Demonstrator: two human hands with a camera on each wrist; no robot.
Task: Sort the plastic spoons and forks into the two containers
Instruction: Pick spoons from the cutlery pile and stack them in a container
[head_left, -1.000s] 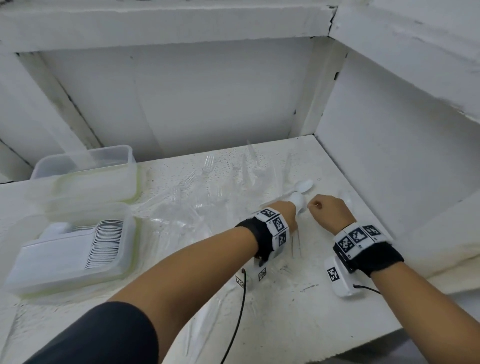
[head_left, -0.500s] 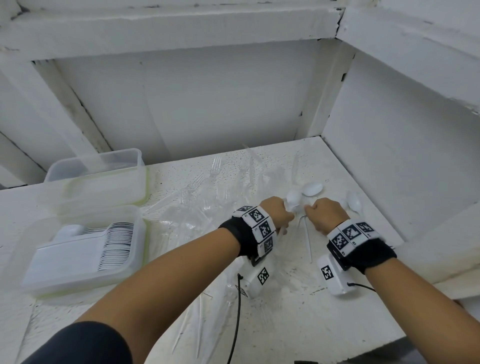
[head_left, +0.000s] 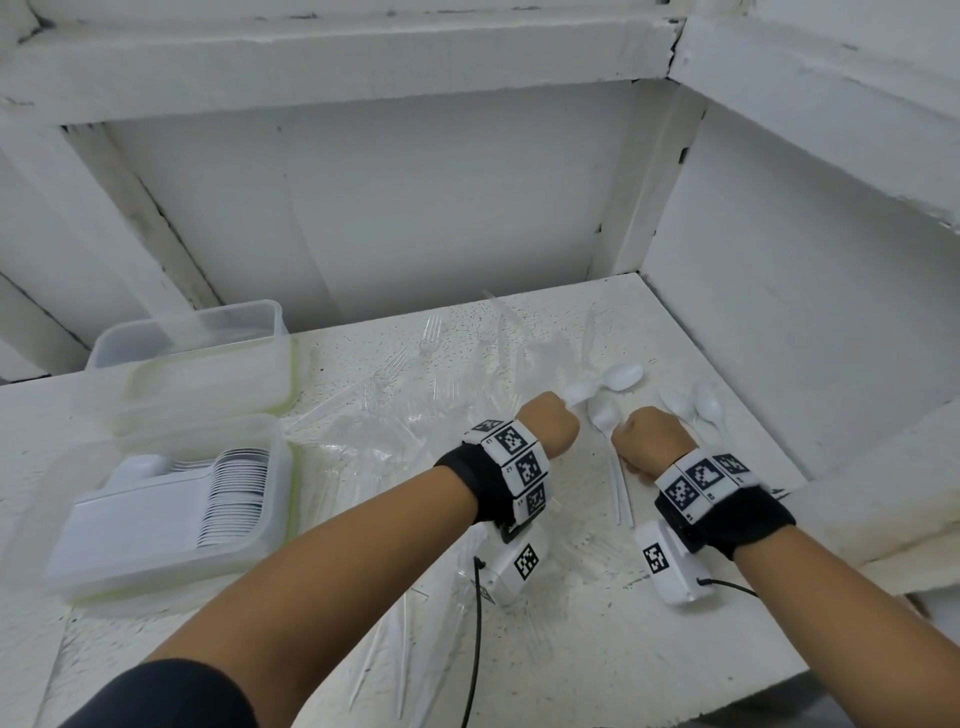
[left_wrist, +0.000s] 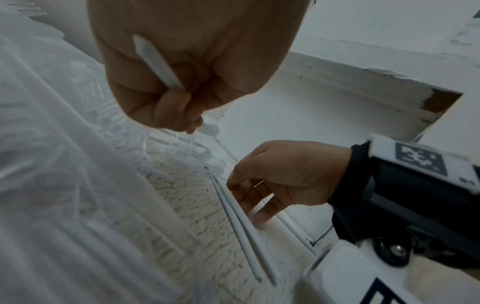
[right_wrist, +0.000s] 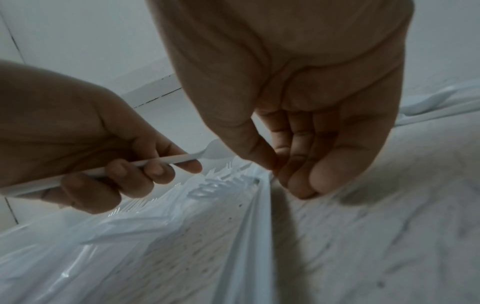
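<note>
White speckled surface, boxed in by white walls. At its left edge, two clear containers: near container packed with stacked white spoons, far container behind it. Clear forks strewn across the middle. Left hand, grip curled round the handle of a white spoon, bowl jutting out beyond the knuckles. Right hand, grip pinching at a second spoon lying on the surface between both hands. More loose spoons just beyond.
</note>
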